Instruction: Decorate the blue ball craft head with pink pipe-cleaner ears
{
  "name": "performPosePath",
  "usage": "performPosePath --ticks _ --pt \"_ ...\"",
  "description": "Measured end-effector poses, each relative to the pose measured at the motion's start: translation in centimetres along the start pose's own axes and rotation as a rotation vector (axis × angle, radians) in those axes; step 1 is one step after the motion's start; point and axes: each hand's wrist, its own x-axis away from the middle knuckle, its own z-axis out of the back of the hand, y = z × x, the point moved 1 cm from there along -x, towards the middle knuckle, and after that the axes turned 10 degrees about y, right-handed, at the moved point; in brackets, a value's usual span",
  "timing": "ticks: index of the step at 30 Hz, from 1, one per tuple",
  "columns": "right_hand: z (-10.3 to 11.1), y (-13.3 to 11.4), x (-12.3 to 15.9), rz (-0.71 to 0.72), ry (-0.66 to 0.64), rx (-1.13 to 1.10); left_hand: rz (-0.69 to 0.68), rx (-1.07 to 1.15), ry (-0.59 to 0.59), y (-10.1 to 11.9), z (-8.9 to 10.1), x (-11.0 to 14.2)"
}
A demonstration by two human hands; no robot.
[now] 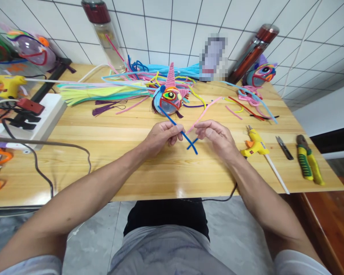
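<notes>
My left hand pinches a long blue pipe cleaner between thumb and fingers, and it slants down to the right over the table. A short blue pipe cleaner length crosses its lower end and runs up to the fingertips of my right hand, which are closed on it. Whether the two blue lengths are one piece, I cannot tell. Just beyond my hands stands a clear round ornament with a pink horn, one big eye and red trim. A pink pipe cleaner stretches behind my right fingers.
Bundles of coloured pipe cleaners lie along the back. On the right are a yellow glue gun, a small knife and pliers. A power strip with cables is on the left. Bottles stand by the tiled wall.
</notes>
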Motion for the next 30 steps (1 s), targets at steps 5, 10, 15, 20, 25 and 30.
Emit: performPosePath --ticks 5,10,15,20,25,30 --pt "-1.3 0.2 0.0 -0.17 -0.136 -0.09 0.134 -0.07 -0.358 0.4 -1.6 1.4" --pt "-2.8 0.4 0.4 -0.309 -0.105 -0.216 0.226 -0.088 -0.47 -0.2 -2.3 2.2" --pt "-1.5 -0.3 -1.1 -0.282 0.152 -0.258 0.226 -0.068 -0.424 -0.4 -1.9 2.2" --pt "0.2 -0.9 -3.0 -0.242 0.249 -0.182 0.213 0.065 -0.28 -0.3 -1.6 1.8" --pt "-0.2 -1.7 -2.6 0.047 0.152 0.363 0.257 0.112 -0.177 -0.4 -1.0 1.2" --pt "-1.2 -1.9 -2.0 0.712 0.043 0.705 0.239 0.015 -0.24 -0.2 -0.5 1.0"
